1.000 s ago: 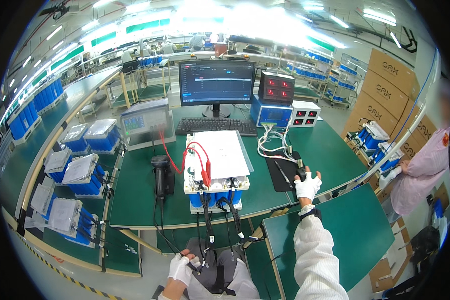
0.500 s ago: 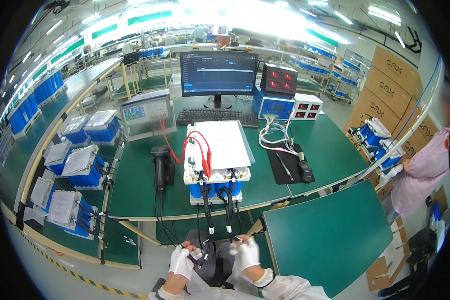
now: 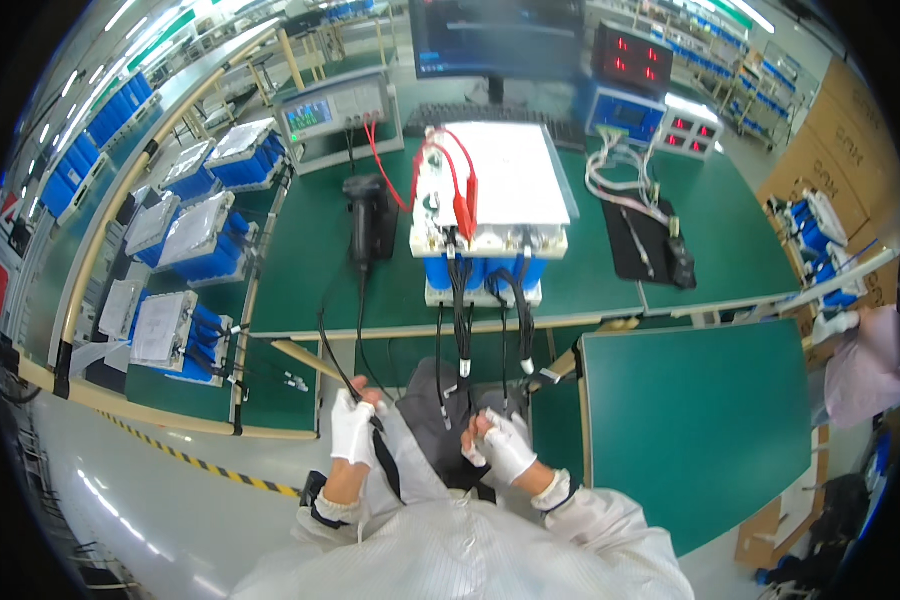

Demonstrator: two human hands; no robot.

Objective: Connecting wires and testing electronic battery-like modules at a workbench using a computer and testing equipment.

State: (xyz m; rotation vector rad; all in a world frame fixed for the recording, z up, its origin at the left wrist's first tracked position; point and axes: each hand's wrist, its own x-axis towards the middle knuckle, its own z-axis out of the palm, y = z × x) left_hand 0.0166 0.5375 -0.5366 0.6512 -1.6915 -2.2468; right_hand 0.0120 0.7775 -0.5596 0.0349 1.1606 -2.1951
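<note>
My gloved left hand [image 3: 353, 428], fingertips bare, is closed around a black cable [image 3: 338, 362] just below the table's front edge. A dark strap-like length hangs beneath this hand. To the right, my gloved right hand [image 3: 502, 446] has its fingers curled together over my lap; what they hold, if anything, is too small to make out. Above my hands, black cable bundles [image 3: 463, 325] with white-tipped ends hang from a blue battery pack [image 3: 470, 272] in a white frame. A white sheet [image 3: 515, 180] lies on the pack, and red clip leads [image 3: 464, 210] attach at its left side.
On the green table [image 3: 300, 290] are a black barcode scanner [image 3: 368, 225], a bench meter [image 3: 335, 115], a monitor [image 3: 495, 40], display boxes [image 3: 630, 60] and a mouse [image 3: 679, 265]. More packs [image 3: 200, 240] stand on left shelves. A second green table [image 3: 695, 430] stands at right.
My view has tilted down, so the scene sits higher in the picture. My left hand has moved left, away from the hanging cable ends. My right hand is now lower than the white tips.
</note>
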